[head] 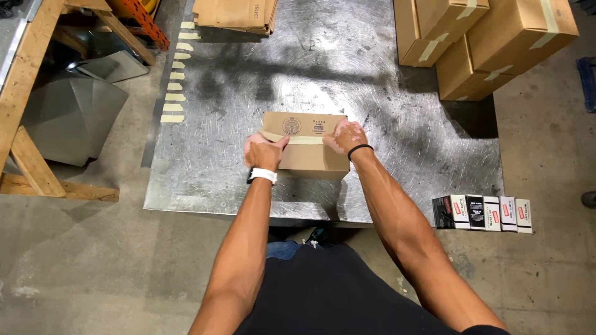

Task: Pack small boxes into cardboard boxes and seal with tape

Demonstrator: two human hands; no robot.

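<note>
A small brown cardboard box (pixel 305 127) sits on a scuffed metal table (pixel 385 124), near its front edge. A strip of pale tape (pixel 304 141) runs across the box's top seam. My left hand (pixel 264 151) presses on the left end of the tape at the box's left edge; a white band is on that wrist. My right hand (pixel 346 136) rests on the right end of the tape at the box's right corner; a black band circles that wrist. Both hands lie flat on the box, fingers curled over its edges.
Several taped cardboard boxes (pixel 490 37) are stacked at the table's far right. Flattened cartons (pixel 236 13) lie at the far edge. Precut tape strips (pixel 175 77) hang along the table's left edge. Small black-and-white cartons (pixel 483 213) line the front right corner. A wooden frame (pixel 25 93) stands left.
</note>
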